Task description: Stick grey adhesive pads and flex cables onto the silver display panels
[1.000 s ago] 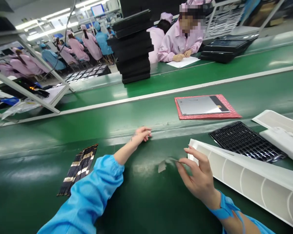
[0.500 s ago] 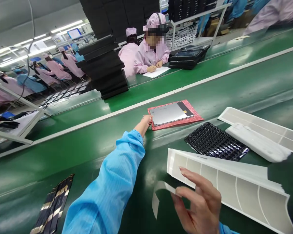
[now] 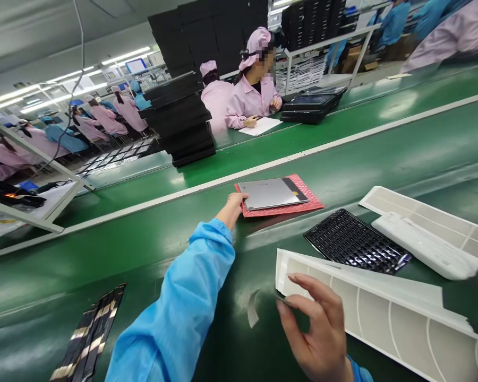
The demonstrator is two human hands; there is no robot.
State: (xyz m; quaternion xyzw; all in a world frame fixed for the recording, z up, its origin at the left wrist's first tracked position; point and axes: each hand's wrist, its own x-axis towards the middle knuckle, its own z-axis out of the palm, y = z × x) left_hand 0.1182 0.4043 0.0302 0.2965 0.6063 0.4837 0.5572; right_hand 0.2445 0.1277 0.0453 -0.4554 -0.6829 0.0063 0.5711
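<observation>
My left hand (image 3: 231,207), in a blue sleeve, reaches out over the green belt (image 3: 151,233) and grips the near left corner of a red bubble-wrap pad (image 3: 308,202). A grey flat panel (image 3: 271,192) lies on that pad. The pad's left edge is lifted a little off the belt. My right hand (image 3: 316,329) hovers low near me, thumb and forefinger pinched on a thin clear film strip (image 3: 258,307) that curls down to the left. The other fingers are spread.
A black grid tray (image 3: 356,241) and white foam trays (image 3: 382,313) (image 3: 426,233) lie to the right. Dark flex strips (image 3: 90,331) lie at lower left. A stack of black trays (image 3: 183,122) stands across the belt, where people in pink coats sit.
My left hand stretched from the belt's near edge to the red pad, took its corner and drew it closer. My right hand kept the film strip pinched.
</observation>
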